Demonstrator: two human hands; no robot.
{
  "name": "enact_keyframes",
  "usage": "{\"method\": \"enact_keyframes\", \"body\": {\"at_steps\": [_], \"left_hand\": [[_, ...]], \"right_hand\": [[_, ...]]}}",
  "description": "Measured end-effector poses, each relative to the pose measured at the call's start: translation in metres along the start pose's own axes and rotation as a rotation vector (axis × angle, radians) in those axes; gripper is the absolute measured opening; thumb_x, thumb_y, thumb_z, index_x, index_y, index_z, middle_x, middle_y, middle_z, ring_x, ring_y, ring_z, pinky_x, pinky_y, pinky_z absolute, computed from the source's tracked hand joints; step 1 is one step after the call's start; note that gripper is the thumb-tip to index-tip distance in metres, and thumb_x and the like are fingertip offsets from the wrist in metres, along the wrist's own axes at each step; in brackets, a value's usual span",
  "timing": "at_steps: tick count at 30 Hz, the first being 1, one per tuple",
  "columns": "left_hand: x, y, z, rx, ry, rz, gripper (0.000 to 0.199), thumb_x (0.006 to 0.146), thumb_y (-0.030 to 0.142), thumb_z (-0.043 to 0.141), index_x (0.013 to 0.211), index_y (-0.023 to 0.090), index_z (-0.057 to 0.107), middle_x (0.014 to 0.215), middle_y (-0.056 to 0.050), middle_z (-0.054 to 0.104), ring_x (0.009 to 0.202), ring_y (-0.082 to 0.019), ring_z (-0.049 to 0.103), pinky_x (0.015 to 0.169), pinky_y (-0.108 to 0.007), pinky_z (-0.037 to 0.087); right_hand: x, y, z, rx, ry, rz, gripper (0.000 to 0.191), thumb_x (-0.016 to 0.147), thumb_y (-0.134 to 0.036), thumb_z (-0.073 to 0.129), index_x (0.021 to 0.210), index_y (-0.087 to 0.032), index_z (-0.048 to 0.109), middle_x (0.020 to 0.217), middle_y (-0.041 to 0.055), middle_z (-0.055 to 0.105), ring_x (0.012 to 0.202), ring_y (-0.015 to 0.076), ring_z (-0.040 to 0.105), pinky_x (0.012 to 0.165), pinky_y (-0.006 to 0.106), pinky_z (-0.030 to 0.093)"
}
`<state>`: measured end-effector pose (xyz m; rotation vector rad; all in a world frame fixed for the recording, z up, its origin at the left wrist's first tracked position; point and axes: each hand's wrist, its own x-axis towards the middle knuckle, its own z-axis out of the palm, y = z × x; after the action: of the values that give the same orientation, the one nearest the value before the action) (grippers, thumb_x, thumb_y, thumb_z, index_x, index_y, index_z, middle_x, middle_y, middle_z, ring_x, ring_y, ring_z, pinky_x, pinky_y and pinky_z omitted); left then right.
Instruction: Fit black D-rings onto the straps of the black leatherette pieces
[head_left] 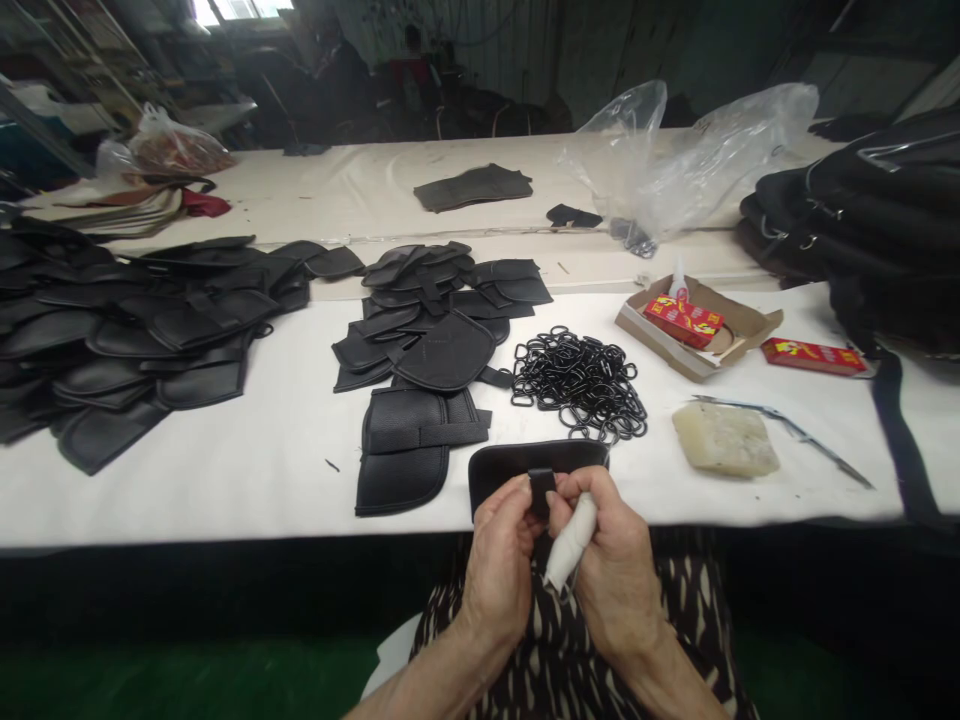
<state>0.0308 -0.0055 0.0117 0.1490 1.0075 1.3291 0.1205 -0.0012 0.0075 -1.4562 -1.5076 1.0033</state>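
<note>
Close to the table's front edge lies a black leather-like pouch piece [495,465] with a short black strap [541,488]. The fingertips of my left hand [499,550] pinch the strap from the left. My right hand [619,560] is closed at the strap's right side. A white-wrapped, stick-like thing [571,540] sticks out of my right hand towards my body; its other end is hidden by the fingers. Just beyond the pouch piece is a heap of black metal rings [577,380]. A similar black pouch piece [409,450] lies to the left of my hands.
Black pouch pieces form a middle pile [442,345] and a larger left pile [157,330]. To the right are a yellowish block [726,440], metal tweezers-like tool [795,428], cardboard box [697,360] and red packet [814,356]. A plastic bag [720,160] and black bag [885,210] stand behind.
</note>
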Motion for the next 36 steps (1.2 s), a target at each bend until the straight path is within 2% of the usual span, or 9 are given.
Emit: {"method": "enact_keyframes", "body": {"at_steps": [4,11,19,25,30,36], "left_hand": [[-0.0037,-0.0042,0.0004,0.012,0.125,-0.006,0.025,0.075,0.037,0.063,0.083,0.014,0.064,0.08,-0.006,0.067,0.075,-0.019,0.061,0.071,-0.028,0.048],[-0.0053,-0.007,-0.0001,0.219,0.013,0.092,0.026,0.071,0.039,0.067,0.067,0.014,0.061,0.057,0.001,0.056,0.058,-0.012,0.054,0.06,-0.022,0.045],[-0.005,-0.0066,0.0023,0.203,0.027,0.087,0.022,0.069,0.036,0.07,0.071,0.014,0.064,0.056,0.002,0.053,0.055,-0.01,0.051,0.056,-0.019,0.043],[-0.004,-0.007,0.0025,0.19,0.032,0.073,0.019,0.073,0.033,0.067,0.072,0.014,0.062,0.056,0.003,0.05,0.054,-0.008,0.048,0.057,-0.018,0.042],[-0.0016,-0.0072,0.0009,0.206,0.037,0.062,0.019,0.076,0.032,0.065,0.072,0.014,0.059,0.062,0.002,0.053,0.056,-0.007,0.047,0.057,-0.017,0.042],[-0.0002,-0.0065,-0.0011,0.181,0.049,0.044,0.02,0.075,0.031,0.066,0.07,0.013,0.059,0.061,0.002,0.054,0.054,-0.007,0.048,0.055,-0.017,0.042]], "right_hand": [[-0.0007,0.0006,0.0,0.009,0.016,0.002,0.012,0.085,-0.028,0.049,0.076,-0.022,0.045,0.067,-0.0042,0.054,0.057,0.0104,0.051,0.052,0.02,0.041],[-0.0023,-0.0017,-0.001,0.003,0.039,0.031,0.012,0.083,-0.027,0.051,0.074,-0.022,0.044,0.06,-0.0066,0.048,0.052,0.009,0.043,0.048,0.019,0.037],[-0.0025,0.0002,-0.0012,0.028,0.013,0.049,0.011,0.083,-0.027,0.051,0.074,-0.023,0.045,0.065,-0.0056,0.053,0.056,0.0099,0.047,0.052,0.02,0.038],[-0.0017,0.0,-0.0004,0.032,0.004,0.065,0.012,0.083,-0.027,0.05,0.073,-0.023,0.044,0.064,-0.0061,0.051,0.055,0.0099,0.047,0.051,0.02,0.038],[0.0,-0.0003,0.0002,-0.016,0.004,0.049,0.013,0.084,-0.027,0.049,0.072,-0.022,0.044,0.063,-0.0053,0.051,0.055,0.0103,0.047,0.051,0.021,0.037],[0.0003,-0.0016,0.002,-0.023,0.016,0.043,0.017,0.085,-0.032,0.048,0.072,-0.021,0.045,0.061,-0.0046,0.051,0.054,0.0107,0.048,0.05,0.021,0.038]]}}
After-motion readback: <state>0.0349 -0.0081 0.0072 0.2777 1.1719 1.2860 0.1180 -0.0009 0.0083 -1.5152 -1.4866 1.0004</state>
